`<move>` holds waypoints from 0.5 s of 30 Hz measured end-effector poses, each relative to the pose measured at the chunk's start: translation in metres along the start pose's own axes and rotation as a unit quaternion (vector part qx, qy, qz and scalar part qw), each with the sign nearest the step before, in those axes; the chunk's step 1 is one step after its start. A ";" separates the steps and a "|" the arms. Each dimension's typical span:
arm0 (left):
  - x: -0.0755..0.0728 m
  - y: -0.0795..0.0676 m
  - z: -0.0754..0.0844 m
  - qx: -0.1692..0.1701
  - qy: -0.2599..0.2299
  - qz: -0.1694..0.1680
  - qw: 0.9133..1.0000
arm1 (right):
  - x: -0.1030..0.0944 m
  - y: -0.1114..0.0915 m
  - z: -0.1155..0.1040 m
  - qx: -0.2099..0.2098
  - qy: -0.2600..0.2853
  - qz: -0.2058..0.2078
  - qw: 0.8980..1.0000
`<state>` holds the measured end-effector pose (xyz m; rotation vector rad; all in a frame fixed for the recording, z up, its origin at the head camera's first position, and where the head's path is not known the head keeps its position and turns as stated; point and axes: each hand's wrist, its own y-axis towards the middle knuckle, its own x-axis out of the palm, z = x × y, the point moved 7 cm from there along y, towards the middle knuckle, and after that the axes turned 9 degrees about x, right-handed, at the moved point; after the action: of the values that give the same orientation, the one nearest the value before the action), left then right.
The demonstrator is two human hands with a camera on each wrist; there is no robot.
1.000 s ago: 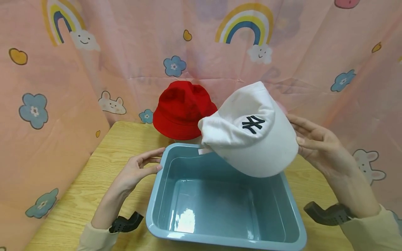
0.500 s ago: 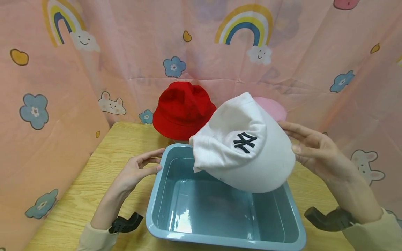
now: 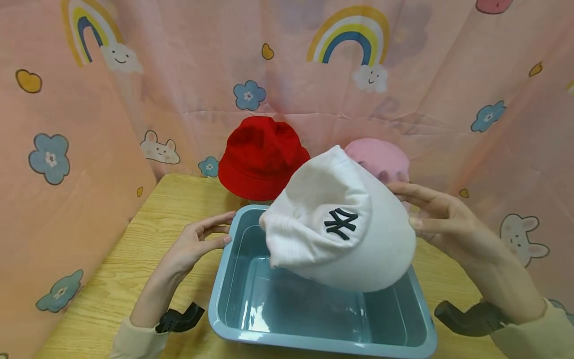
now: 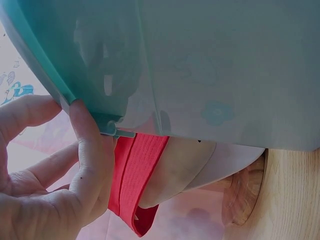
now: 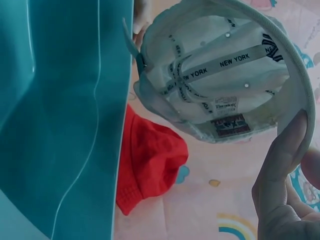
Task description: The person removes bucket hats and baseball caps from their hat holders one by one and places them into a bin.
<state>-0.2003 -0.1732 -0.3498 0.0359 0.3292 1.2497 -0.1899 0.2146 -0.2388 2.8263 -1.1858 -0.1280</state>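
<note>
Aloft, right hand (image 3: 453,227) pinching white cap (image 3: 338,227), left hand (image 3: 193,244) pinching basin (image 3: 323,344).

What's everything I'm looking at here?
Table: one, light wood, underneath.
Plastic basin: one, blue, on table.
Baseball cap: one, white, held over basin.
Bucket hat: one, red, behind basin.
Apparent hat: one, pink, behind cap.
Printed backdrop: one, pink, behind the table.
Unidentified shapes: count unclear, pale and brown, near bucket hat.
Wrist devices: two, black, on wrists.
Sleeves: two, cream, at forearms.
Left grip: one, bare, pinching basin's left rim.
Right grip: one, bare, pinching the cap's brim.
</note>
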 end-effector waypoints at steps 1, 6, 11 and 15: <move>0.000 0.000 0.000 0.000 -0.001 0.000 1.000 | 0.001 0.000 0.000 0.002 -0.003 -0.002 1.000; 0.000 0.000 -0.002 0.002 -0.001 -0.002 1.000 | 0.010 0.003 0.001 0.005 -0.017 -0.024 1.000; 0.000 0.000 -0.004 -0.005 -0.002 -0.003 1.000 | 0.019 0.008 0.001 0.001 -0.028 -0.048 0.998; 0.000 0.000 -0.003 -0.002 -0.002 -0.004 1.000 | 0.026 0.012 0.002 0.007 -0.048 -0.053 0.997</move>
<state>-0.2009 -0.1736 -0.3523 0.0333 0.3239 1.2428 -0.1800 0.1878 -0.2408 2.9257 -1.0586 -0.2648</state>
